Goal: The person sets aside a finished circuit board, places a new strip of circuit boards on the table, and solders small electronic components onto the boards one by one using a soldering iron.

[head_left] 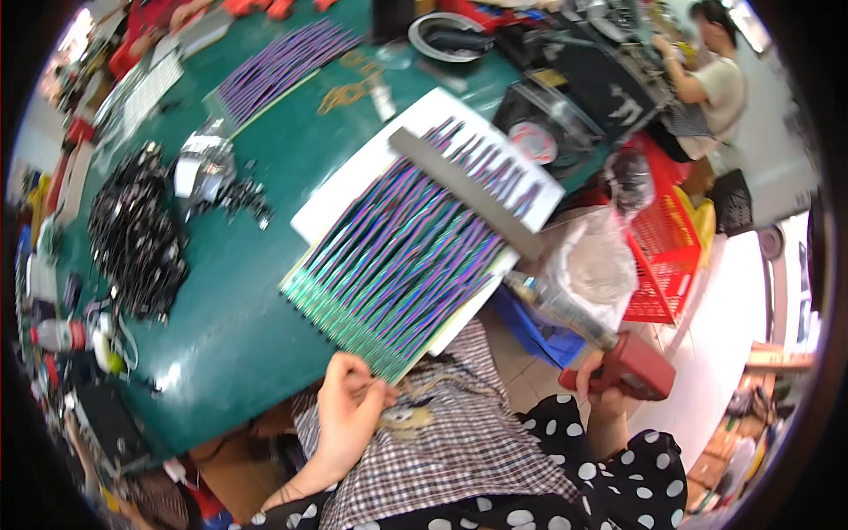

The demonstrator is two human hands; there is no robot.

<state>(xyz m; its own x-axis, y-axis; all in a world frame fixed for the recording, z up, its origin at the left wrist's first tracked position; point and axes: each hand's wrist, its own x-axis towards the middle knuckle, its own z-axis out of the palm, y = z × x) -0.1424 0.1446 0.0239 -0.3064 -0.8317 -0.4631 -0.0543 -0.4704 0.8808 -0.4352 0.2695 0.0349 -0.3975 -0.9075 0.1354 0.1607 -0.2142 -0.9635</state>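
My right hand [608,402], off the table's right side, is wrapped round a boxy red hand tool [640,367]; its exact kind is unclear. At the near table edge my left hand [353,402] has its thumb and fingers pinched together, close to the near corner of a row of purple and green shiny strips [397,256]. Whatever the pinch holds, if anything, is too small to make out. The strips lie side by side on a white board [327,208]. Across their far ends rests a grey flat bar [464,190].
A tangled pile of black strips [137,230] and a clear plastic bag [205,163] lie left on the green table [238,300]. More purple strips [283,71] lie farther back. At right are a white bag [587,261], a red basket [658,274] and another person [711,84].
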